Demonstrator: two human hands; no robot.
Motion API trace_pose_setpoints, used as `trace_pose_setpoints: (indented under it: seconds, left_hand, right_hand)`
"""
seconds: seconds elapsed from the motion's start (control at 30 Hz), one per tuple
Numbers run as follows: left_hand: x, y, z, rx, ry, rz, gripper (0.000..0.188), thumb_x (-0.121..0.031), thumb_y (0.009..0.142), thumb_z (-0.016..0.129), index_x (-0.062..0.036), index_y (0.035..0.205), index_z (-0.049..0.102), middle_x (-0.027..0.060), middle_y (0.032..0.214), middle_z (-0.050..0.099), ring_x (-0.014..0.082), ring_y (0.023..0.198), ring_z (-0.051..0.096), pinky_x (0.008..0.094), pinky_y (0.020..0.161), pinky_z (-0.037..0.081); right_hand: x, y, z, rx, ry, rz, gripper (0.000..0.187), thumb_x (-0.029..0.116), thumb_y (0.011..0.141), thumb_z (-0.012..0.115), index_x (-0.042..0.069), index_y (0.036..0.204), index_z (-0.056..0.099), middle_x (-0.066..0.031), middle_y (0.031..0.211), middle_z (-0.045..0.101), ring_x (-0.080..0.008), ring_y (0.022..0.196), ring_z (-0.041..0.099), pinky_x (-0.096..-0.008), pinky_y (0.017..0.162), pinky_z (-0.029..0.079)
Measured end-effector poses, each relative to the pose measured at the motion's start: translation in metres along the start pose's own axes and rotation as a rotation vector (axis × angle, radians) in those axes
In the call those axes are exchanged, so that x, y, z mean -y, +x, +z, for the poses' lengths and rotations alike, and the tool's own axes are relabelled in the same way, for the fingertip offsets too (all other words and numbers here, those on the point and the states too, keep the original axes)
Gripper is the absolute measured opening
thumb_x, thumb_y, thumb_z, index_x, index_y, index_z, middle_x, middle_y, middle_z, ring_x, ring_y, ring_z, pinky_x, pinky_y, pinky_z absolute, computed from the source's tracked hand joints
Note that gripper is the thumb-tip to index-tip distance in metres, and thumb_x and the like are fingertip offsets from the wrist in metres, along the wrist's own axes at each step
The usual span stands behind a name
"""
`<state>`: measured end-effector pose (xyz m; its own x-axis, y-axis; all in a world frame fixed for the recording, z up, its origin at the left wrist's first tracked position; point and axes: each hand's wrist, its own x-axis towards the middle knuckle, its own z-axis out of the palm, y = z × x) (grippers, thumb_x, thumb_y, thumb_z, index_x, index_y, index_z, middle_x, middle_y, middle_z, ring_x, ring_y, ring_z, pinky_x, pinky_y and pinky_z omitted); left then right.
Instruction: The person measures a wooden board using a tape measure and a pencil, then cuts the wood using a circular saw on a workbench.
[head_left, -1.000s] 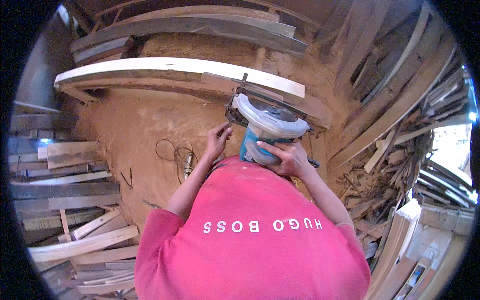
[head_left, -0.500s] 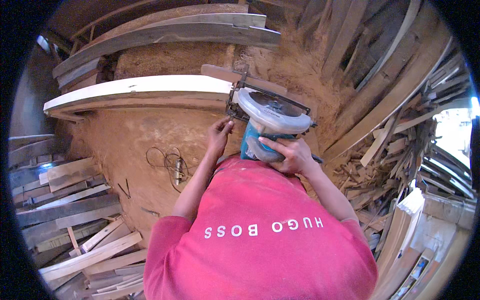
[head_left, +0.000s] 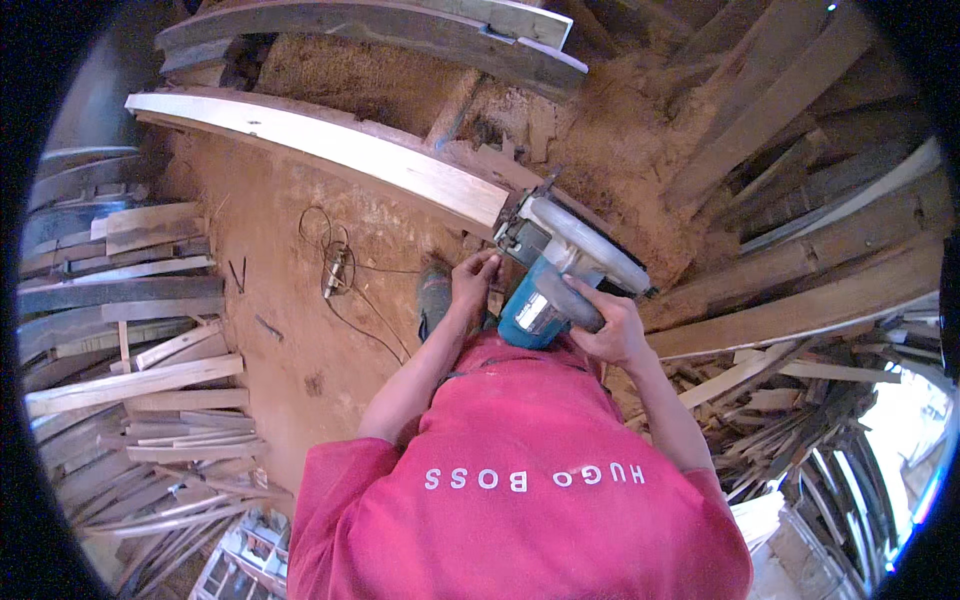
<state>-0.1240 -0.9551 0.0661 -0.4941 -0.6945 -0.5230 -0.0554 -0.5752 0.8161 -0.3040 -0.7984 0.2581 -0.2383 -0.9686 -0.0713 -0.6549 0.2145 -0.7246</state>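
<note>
A teal circular saw with a grey blade guard sits across the right end of a long pale board. My right hand is wrapped around the saw's rear handle. Close to the near front corner of the saw's base plate, my left hand has its thumb and fingers pinched together. Whatever lies between those fingertips is too small to make out. Under the pale board, darker timber shows along its near side.
Curved planks lie beyond the board. Stacked timber lines the left, and long planks lean at the right above scrap wood. A cable with a connector rests on the sawdust-covered floor near my shoe.
The view has swung, so the board now slants down to the right and more of the saw's motor body shows. Both hands keep their places at the saw.
</note>
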Motion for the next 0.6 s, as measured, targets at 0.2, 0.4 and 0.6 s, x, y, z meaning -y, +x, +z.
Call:
trace_pose_setpoints:
  seconds: [0.2, 0.4, 0.6]
  left_hand:
    - [0.004, -0.004, 0.024, -0.268, -0.150, -0.122, 0.022, -0.013, 0.098, 0.067, 0.0003, 0.116, 0.069, 0.0042, 0.091, 0.070, 0.0116, 0.075, 0.063, 0.0244, 0.066, 0.051]
    - [0.007, -0.007, 0.009, -0.353, -0.455, -0.101, 0.019, -0.012, 0.100, 0.064, -0.0005, 0.115, 0.066, 0.0102, 0.104, 0.071, 0.0194, 0.094, 0.069, 0.0315, 0.083, 0.059]
    - [0.008, 0.003, -0.007, -0.436, -0.425, -0.131, 0.019, -0.010, 0.099, 0.064, 0.0015, 0.113, 0.066, 0.0131, 0.110, 0.071, 0.0241, 0.101, 0.070, 0.0372, 0.088, 0.060]
  right_hand:
    - [-0.030, 0.018, -0.014, 0.092, 0.066, 0.028, 0.063, 0.018, 0.071, 0.076, 0.008, 0.132, 0.061, -0.0197, 0.104, 0.072, -0.0365, 0.091, 0.071, -0.0406, 0.080, 0.057]
    - [-0.038, 0.039, -0.013, 0.198, 0.232, -0.033, 0.057, 0.023, 0.074, 0.077, 0.001, 0.125, 0.063, -0.0220, 0.109, 0.071, -0.0373, 0.097, 0.070, -0.0428, 0.085, 0.056]
    - [-0.036, 0.060, -0.015, 0.336, 0.228, -0.003, 0.062, 0.027, 0.074, 0.077, 0.002, 0.130, 0.061, -0.0228, 0.110, 0.071, -0.0389, 0.097, 0.070, -0.0438, 0.086, 0.057]
